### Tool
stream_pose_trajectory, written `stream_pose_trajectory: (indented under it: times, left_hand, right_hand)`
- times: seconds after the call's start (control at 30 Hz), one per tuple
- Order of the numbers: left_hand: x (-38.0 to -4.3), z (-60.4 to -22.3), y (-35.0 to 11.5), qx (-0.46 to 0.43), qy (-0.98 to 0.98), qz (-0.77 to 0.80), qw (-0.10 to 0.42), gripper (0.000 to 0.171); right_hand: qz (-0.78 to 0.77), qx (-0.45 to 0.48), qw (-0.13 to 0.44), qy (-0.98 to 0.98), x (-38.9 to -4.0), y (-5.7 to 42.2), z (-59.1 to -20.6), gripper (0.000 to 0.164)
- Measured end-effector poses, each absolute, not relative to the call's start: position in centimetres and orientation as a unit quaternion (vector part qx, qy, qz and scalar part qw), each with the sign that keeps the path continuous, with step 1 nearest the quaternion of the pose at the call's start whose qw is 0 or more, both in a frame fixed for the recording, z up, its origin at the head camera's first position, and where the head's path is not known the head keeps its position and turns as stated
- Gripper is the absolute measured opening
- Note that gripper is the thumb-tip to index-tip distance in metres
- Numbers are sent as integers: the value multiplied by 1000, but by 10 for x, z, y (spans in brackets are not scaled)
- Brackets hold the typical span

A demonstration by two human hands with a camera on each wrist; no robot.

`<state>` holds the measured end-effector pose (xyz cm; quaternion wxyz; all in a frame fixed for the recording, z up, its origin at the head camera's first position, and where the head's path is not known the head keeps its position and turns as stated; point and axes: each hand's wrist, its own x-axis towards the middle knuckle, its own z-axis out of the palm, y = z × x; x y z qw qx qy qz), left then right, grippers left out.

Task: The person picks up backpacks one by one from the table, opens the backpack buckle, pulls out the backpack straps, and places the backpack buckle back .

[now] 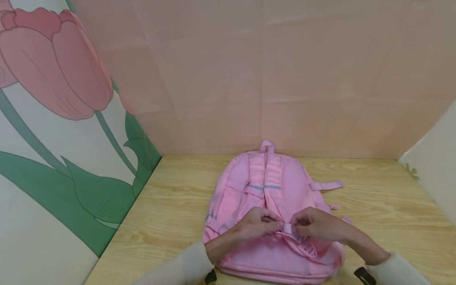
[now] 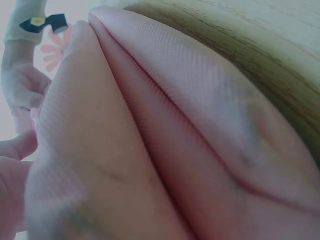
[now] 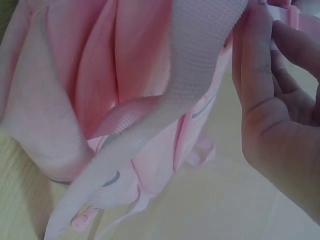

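A pink backpack (image 1: 297, 176) lies with its shoulder straps (image 1: 274, 172) facing up and its top loop pointing away from me. Over its lower half, my left hand (image 1: 253, 225) pinches pink webbing between thumb and fingers. Opposite it, my right hand (image 1: 318, 225) pinches the same webbing, beside a small pale pink buckle (image 1: 287, 228) between the two hands. In the right wrist view, my right hand (image 3: 272, 100) grips the strap by a pink plastic piece (image 3: 294, 17). Another pink buckle (image 1: 309, 250) hangs below the right hand. Folded backpack fabric (image 2: 95, 135) covers most of the left wrist view.
The backpack rests on a wood-grain table (image 1: 171, 206). A loose strap end (image 1: 327, 185) sticks out at its right side. Behind stands a pinkish wall (image 1: 263, 79), and a panel with a painted tulip (image 1: 60, 63) borders the left. A pale wall (image 1: 436, 158) stands at right.
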<state>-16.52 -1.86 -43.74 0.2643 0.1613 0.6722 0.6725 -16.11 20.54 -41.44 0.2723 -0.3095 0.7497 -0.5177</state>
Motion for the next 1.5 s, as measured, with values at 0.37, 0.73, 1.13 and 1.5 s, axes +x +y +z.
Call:
stream_pose_trajectory:
  times: [0.37, 0.73, 1.13, 1.5]
  left_hand:
    - [-165, -438, -19, 159, 671, 673, 268, 13]
    - [-165, -438, -19, 163, 673, 670, 269, 13]
    - [-164, -439, -19, 166, 665, 676, 271, 13]
    - [-163, -439, -20, 169, 665, 676, 270, 14]
  right_hand:
    - [-518, -337, 257, 743, -162, 206, -417, 10]
    - [-528, -344, 259, 732, -163, 203, -416, 13]
    - [-519, -338, 250, 744, -162, 202, -414, 11]
    - [-524, -300, 274, 749, -161, 204, -413, 13]
